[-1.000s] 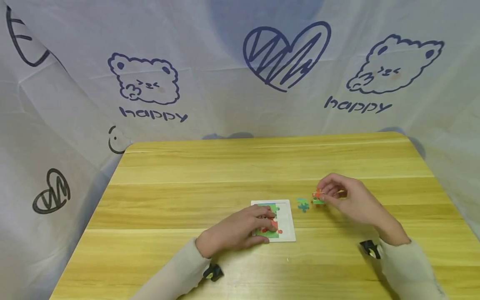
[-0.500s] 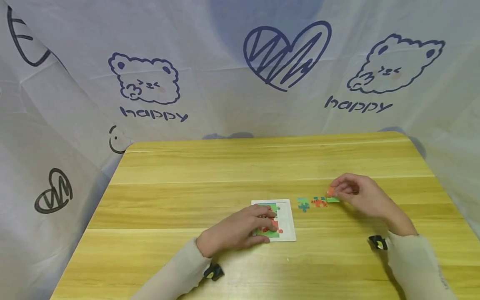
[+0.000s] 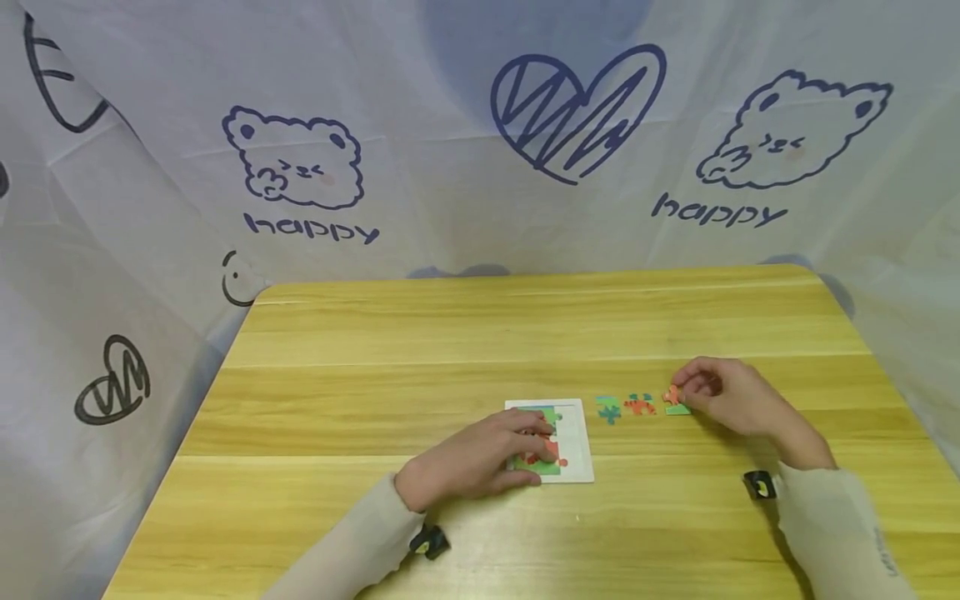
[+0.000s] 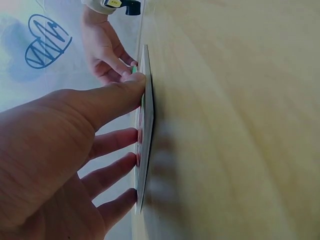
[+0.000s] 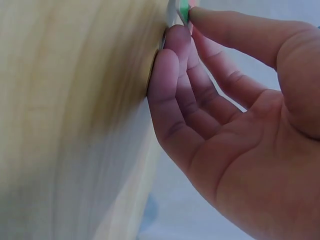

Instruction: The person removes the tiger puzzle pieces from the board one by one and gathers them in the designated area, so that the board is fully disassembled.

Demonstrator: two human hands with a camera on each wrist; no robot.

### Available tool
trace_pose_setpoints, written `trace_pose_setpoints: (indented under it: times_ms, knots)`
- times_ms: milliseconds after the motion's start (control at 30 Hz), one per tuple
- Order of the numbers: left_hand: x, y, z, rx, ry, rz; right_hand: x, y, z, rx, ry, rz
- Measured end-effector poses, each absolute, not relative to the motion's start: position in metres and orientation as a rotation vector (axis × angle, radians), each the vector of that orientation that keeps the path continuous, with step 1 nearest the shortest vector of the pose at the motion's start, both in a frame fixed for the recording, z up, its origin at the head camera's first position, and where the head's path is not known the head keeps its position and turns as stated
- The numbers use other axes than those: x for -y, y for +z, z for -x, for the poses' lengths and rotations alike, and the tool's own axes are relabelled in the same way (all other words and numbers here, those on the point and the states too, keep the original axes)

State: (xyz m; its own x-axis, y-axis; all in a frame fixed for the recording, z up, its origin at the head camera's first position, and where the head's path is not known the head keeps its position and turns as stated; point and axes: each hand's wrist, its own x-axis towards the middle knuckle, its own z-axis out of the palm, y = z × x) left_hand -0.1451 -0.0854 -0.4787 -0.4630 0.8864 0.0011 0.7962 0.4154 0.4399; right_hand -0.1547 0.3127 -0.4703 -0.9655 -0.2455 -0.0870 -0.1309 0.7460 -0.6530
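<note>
My left hand [image 3: 480,457] lies over a white-framed jigsaw puzzle [image 3: 576,442], its fingertips spread on the red and green pieces fitted in the left part. In the left wrist view the thumb [image 4: 122,92] rests at the near edge of the puzzle board [image 4: 146,125]. Farther right, my right hand [image 3: 738,402] pinches an orange and green puzzle piece [image 3: 671,397] between thumb and fingers, low over the table. Only a sliver of that puzzle piece [image 5: 184,11] shows in the right wrist view. The fingers hide part of the fitted picture.
Between the board and my right hand lie two loose jigsaw pieces: a green and teal one [image 3: 608,410] and an orange striped one [image 3: 640,405]. The wooden table [image 3: 420,333] ends at a white curtain [image 3: 435,192] with blue drawings.
My right hand has moved right with the orange and green puzzle piece, away from the two loose pieces, bringing the striped one into full view. My left hand has stayed on the board.
</note>
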Motion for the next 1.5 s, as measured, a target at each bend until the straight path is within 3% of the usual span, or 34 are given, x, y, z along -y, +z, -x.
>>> trace_pose_setpoints:
  times_ms: [767,1133,1500]
  knots:
    - [0.087,-0.475,0.148,-2.554,0.586,-1.413,-0.303,-0.462,0.151,-2.859,-1.037,0.343]
    - [0.092,-0.472,0.148,-2.541,0.499,-1.343,-0.239,-0.440,0.130,-2.746,-1.109,0.586]
    - [0.095,-0.471,0.150,-2.490,0.570,-1.400,-0.197,-0.450,0.131,-2.638,-1.071,0.727]
